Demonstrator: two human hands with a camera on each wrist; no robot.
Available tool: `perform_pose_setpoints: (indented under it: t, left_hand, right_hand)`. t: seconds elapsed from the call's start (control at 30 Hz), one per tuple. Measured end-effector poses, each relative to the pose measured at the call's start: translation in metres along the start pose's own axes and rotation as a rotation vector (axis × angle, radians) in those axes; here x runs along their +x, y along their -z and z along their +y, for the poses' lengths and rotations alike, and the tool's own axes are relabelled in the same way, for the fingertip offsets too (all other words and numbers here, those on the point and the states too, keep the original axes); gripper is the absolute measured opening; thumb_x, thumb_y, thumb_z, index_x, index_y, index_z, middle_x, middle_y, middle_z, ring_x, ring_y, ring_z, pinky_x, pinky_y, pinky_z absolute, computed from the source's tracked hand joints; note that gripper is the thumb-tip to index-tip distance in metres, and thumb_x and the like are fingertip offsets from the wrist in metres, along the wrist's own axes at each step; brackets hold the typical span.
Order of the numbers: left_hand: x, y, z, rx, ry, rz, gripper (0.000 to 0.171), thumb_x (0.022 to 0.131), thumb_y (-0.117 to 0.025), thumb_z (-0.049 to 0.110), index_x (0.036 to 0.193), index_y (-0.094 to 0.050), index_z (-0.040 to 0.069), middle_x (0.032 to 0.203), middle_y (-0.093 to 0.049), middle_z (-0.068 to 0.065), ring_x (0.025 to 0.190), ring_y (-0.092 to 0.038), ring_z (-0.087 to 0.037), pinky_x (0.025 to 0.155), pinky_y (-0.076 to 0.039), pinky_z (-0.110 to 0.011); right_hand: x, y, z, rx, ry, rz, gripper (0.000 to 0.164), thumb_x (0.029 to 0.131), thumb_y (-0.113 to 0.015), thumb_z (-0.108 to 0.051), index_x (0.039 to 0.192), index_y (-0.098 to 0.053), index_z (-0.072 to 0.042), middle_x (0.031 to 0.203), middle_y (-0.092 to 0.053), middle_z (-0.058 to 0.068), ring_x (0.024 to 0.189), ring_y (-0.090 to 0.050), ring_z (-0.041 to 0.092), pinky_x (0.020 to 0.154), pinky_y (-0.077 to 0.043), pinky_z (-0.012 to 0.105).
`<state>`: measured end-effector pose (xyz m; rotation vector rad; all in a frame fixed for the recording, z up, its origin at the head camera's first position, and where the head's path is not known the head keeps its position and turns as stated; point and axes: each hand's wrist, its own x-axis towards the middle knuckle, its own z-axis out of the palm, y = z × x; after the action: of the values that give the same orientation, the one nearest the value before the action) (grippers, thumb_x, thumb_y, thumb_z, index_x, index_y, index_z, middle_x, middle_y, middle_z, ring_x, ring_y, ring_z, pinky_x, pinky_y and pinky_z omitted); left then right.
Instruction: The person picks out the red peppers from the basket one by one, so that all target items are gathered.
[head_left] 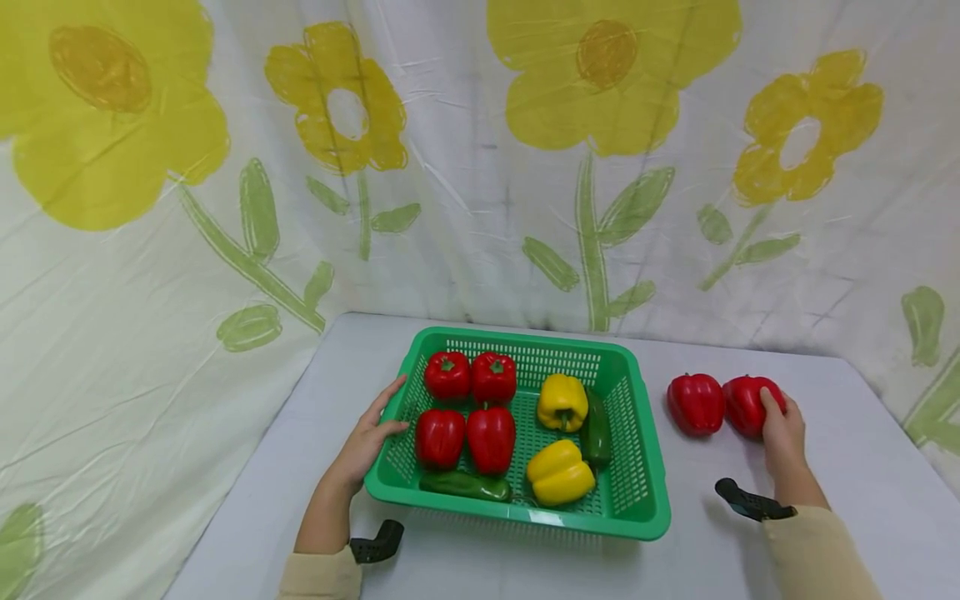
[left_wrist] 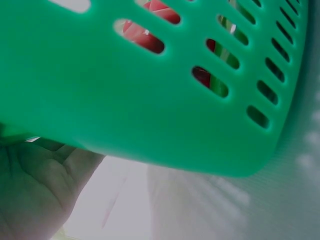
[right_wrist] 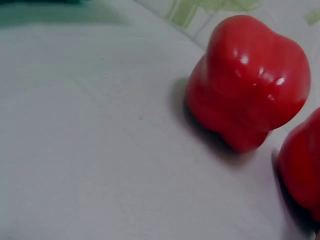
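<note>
My left hand (head_left: 367, 437) grips the left rim of a green slotted basket (head_left: 652, 467), thumb and forefinger lying over the edge. In the left wrist view, its palm (left_wrist: 37, 187) shows beneath the basket wall (left_wrist: 125, 115). To the right of the basket, my right hand (head_left: 783, 429) holds a red bell pepper (head_left: 744, 403), with the thumb on its upper side. That pepper (right_wrist: 305, 160) is cut off at the edge of the right wrist view. Close to its left stands another red bell pepper (head_left: 696, 405), untouched by the hand.
Inside the basket are several red bell peppers (head_left: 491, 439), two yellow bell peppers (head_left: 562, 402) and two long dark-green vegetables (head_left: 467, 485). A white-covered table (head_left: 525, 567) lies beneath. Behind it hangs a white cloth (head_left: 465, 208) painted with yellow flowers.
</note>
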<state>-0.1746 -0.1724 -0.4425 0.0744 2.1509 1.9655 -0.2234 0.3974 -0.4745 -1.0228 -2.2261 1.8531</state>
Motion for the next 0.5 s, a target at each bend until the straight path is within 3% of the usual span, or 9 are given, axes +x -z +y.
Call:
perform_pose_setpoints:
  t: [0.5]
  left_hand:
    - [0.0007, 0.0004, -0.0015, -0.007, -0.003, -0.001, 0.065, 0.091, -0.043, 0.004, 0.147, -0.024, 0.03, 0.157, -0.012, -0.005, 0.138, -0.025, -0.037, 0.098, -0.041, -0.051]
  right_hand:
    - [-0.0081, -0.0021, 0.0045, 0.013, 0.016, 0.042, 0.07, 0.095, -0.03, -0.054, 0.151, -0.002, -0.024, 0.159, 0.0, 0.003, 0.146, -0.001, 0.027, 0.115, -0.017, 0.044]
